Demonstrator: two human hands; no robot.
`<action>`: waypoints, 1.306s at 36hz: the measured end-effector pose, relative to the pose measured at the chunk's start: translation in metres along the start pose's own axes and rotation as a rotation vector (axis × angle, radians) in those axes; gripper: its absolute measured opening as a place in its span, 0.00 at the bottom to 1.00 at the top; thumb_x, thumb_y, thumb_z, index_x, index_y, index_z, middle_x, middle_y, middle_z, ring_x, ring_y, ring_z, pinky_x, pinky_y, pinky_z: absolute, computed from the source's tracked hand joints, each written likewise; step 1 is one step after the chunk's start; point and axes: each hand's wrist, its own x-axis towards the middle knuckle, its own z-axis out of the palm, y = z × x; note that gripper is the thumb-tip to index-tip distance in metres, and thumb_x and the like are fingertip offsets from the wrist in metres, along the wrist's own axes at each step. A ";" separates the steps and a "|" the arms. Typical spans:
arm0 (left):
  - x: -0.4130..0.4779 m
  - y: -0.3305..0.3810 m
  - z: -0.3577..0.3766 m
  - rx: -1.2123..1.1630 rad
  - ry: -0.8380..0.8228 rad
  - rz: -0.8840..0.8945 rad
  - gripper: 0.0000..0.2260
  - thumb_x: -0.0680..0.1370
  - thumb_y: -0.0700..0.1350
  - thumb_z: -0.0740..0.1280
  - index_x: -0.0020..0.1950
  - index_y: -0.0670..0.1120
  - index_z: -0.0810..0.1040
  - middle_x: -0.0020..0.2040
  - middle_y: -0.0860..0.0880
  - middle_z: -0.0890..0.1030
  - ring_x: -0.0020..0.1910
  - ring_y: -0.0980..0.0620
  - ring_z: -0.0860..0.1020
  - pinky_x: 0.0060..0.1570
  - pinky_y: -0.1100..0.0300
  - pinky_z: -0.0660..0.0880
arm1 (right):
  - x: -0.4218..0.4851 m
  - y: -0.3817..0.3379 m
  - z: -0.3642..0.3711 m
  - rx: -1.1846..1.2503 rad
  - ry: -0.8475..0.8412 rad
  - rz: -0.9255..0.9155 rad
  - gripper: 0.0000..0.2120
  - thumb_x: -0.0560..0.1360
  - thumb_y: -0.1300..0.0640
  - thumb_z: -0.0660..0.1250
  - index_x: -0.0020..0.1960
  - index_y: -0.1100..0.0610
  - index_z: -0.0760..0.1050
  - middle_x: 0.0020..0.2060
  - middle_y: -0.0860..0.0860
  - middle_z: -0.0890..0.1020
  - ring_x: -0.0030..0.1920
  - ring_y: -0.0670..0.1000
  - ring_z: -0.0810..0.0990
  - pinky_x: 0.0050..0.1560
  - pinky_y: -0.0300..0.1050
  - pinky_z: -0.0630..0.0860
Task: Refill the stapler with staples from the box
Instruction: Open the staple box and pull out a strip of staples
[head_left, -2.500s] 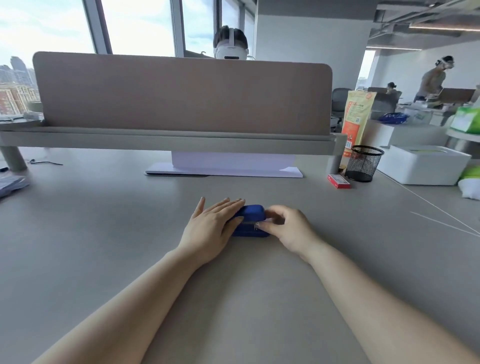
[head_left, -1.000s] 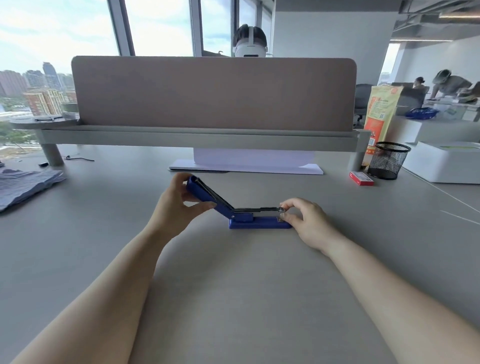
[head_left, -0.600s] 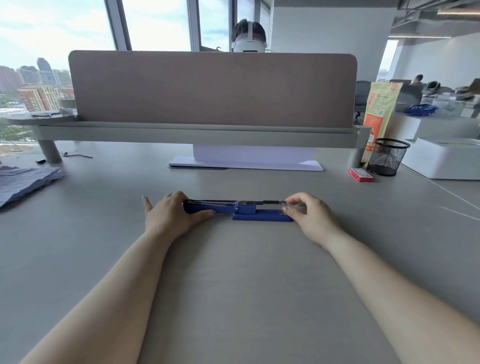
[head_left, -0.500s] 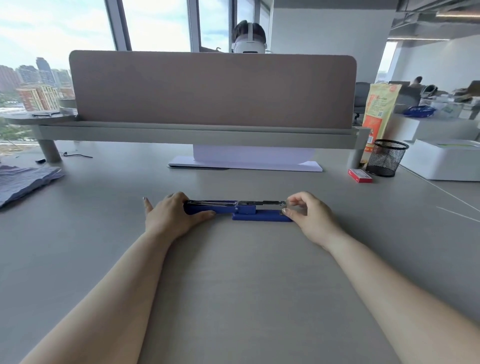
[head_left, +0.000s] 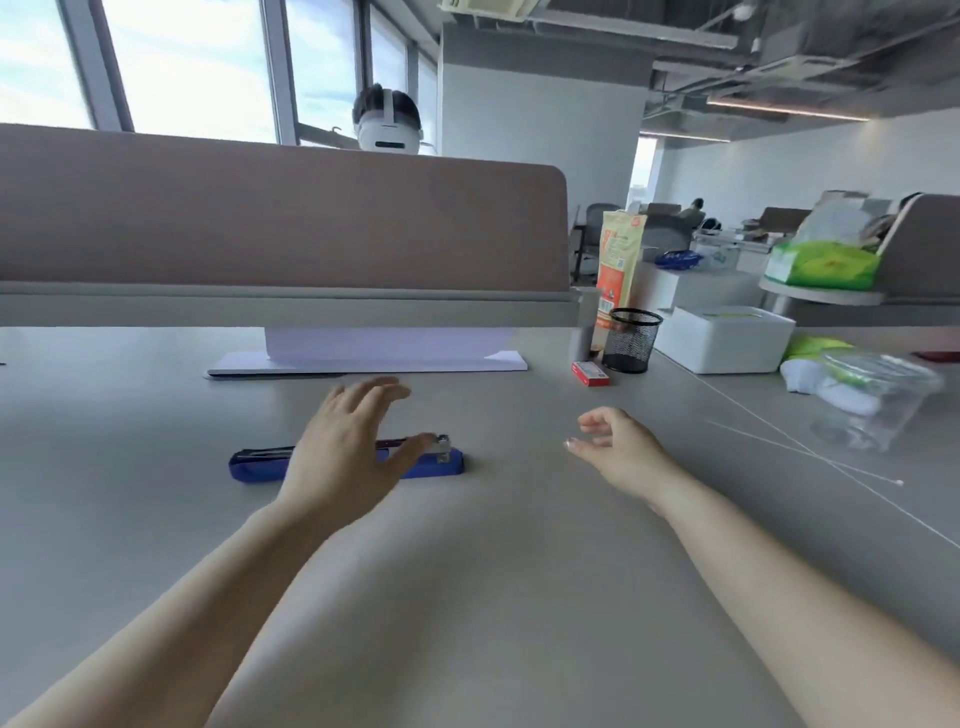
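We see the blue stapler (head_left: 260, 464) lying flat on the grey desk (head_left: 493, 597), folded fully open, its metal staple channel facing up. The left hand (head_left: 343, 457) hovers spread over the middle of it, fingers splayed and blurred, gripping nothing; we can't tell whether the palm touches the stapler. The right hand (head_left: 618, 452) sits well to the right of the stapler, off it, fingers loosely curled and empty. The red staple box (head_left: 590, 373) lies further back on the right, just beside the black mesh pen cup (head_left: 631, 340), apart from both hands.
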 end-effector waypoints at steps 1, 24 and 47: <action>0.001 0.016 0.012 -0.047 -0.054 0.045 0.25 0.72 0.61 0.65 0.65 0.51 0.70 0.70 0.52 0.69 0.67 0.49 0.68 0.64 0.53 0.66 | 0.002 0.008 -0.010 -0.013 0.031 0.022 0.19 0.72 0.54 0.69 0.60 0.57 0.71 0.60 0.53 0.77 0.55 0.50 0.75 0.56 0.43 0.70; 0.064 0.085 0.164 0.195 -0.605 0.019 0.34 0.73 0.69 0.43 0.75 0.54 0.47 0.78 0.48 0.46 0.76 0.51 0.43 0.74 0.51 0.43 | 0.141 0.070 -0.024 -0.456 -0.012 -0.020 0.32 0.75 0.45 0.61 0.74 0.50 0.53 0.76 0.49 0.59 0.73 0.57 0.59 0.71 0.52 0.60; 0.059 0.096 0.146 0.050 -0.353 0.030 0.27 0.77 0.59 0.55 0.72 0.50 0.58 0.75 0.49 0.60 0.70 0.45 0.64 0.71 0.53 0.56 | 0.011 0.059 -0.042 -0.407 0.015 -0.099 0.17 0.75 0.49 0.60 0.63 0.49 0.72 0.67 0.46 0.73 0.66 0.53 0.71 0.64 0.53 0.70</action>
